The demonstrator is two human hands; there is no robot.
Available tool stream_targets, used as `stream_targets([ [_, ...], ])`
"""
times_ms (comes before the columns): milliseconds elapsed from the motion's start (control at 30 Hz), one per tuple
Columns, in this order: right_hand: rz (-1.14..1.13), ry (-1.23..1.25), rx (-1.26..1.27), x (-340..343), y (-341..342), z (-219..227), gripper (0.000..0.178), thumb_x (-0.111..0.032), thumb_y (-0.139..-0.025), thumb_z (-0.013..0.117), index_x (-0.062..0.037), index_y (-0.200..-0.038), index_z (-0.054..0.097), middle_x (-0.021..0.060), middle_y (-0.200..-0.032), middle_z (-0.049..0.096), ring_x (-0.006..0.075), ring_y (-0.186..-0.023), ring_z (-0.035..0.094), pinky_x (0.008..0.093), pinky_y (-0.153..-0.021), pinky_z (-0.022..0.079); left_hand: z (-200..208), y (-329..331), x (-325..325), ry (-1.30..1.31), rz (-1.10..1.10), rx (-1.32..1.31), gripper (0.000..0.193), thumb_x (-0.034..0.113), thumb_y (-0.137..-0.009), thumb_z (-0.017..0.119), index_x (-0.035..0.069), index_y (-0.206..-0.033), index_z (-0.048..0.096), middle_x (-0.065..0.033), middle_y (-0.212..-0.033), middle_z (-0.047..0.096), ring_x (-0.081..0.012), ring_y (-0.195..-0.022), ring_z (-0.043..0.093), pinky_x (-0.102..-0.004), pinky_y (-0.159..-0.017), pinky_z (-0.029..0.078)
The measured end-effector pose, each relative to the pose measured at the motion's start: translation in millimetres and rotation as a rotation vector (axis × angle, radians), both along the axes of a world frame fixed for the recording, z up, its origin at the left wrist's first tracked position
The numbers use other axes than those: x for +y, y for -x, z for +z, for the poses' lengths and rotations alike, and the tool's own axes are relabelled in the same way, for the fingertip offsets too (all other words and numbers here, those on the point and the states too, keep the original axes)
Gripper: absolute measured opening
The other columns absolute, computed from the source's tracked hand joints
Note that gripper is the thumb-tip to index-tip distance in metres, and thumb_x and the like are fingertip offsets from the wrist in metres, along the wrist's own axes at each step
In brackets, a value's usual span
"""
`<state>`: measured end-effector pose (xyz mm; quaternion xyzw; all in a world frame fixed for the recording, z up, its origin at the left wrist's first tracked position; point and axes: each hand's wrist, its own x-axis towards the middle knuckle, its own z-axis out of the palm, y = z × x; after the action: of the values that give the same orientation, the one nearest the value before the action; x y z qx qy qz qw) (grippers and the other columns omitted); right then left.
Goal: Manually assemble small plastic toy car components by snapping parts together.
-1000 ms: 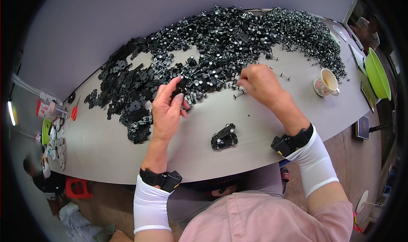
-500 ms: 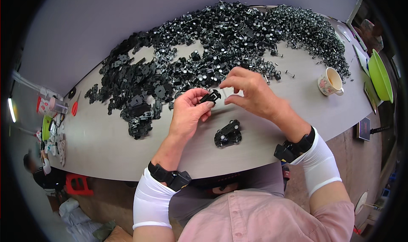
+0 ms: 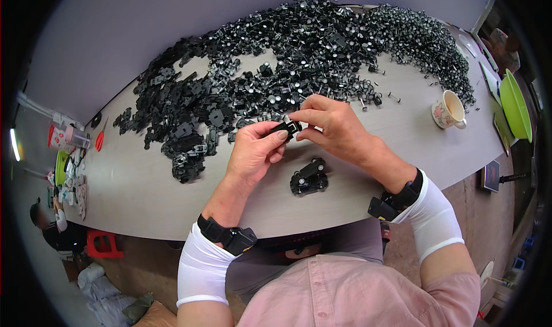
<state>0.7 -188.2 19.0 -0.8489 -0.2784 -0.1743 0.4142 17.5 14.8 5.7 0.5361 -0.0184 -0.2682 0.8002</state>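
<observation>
My left hand (image 3: pixel 250 153) pinches a small black toy car chassis (image 3: pixel 282 130) between thumb and fingers, above the table's middle. My right hand (image 3: pixel 342 124) meets its right end, thumb and forefinger closed round a thin wheel axle, mostly hidden by the fingertips. Below the hands, two black chassis with wheels (image 3: pixel 309 177) lie together on the table, one leaning on the other. Beyond my left hand spreads a heap of black chassis (image 3: pixel 190 106). A large pile of wheel axles (image 3: pixel 310 51) with black wheels runs behind both hands.
A patterned cup (image 3: pixel 447 111) stands at the right, near a green basin (image 3: pixel 513 106) at the table edge. Red-handled scissors (image 3: pixel 100 138) lie on the left. A red stool (image 3: pixel 103 243) and another person (image 3: pixel 54 229) are beyond the table's left end.
My right hand has moved left and slightly down, bringing its fingertips from just apart to the end of the chassis. My left hand keeps its hold on the chassis.
</observation>
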Motion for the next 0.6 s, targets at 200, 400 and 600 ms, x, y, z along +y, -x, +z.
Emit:
stream_targets([
  [200,0.015,0.070,-0.081,4.4,-1.5,-1.7,0.039,-0.001,-0.064,0.077,-0.0043,-0.101,0.066,0.0098,-0.087,0.060,0.0228,-0.071,0.062,0.0309,-0.060,0.052,-5.4,-0.8,2.9,0.112,-0.030,0.024,0.015,0.002,-0.085,0.064,-0.004,-0.099,0.063,-0.0079,-0.078,0.061,-0.0101,-0.060,0.054,-0.0187,-0.044,0.038],
  [400,0.035,0.003,-0.189,4.1,-2.6,-2.5,0.039,-0.004,-0.063,0.078,-0.0032,-0.101,0.065,0.0099,-0.085,0.059,0.0243,-0.072,0.060,0.0317,-0.060,0.051,3.9,-2.0,2.2,0.235,-0.108,0.055,0.014,0.001,-0.087,0.060,-0.005,-0.100,0.061,-0.0102,-0.080,0.061,-0.0106,-0.059,0.053,-0.0180,-0.044,0.038],
  [600,0.007,-0.164,-0.016,14.2,0.8,-17.7,0.024,-0.005,-0.071,0.072,0.0010,-0.092,0.063,0.0134,-0.084,0.056,0.0296,-0.074,0.060,0.0363,-0.063,0.050,2.7,3.3,-2.6,0.112,0.099,-0.004,0.018,0.000,-0.085,0.062,-0.006,-0.102,0.058,-0.0097,-0.081,0.061,-0.0125,-0.063,0.058,-0.0204,-0.051,0.046],
])
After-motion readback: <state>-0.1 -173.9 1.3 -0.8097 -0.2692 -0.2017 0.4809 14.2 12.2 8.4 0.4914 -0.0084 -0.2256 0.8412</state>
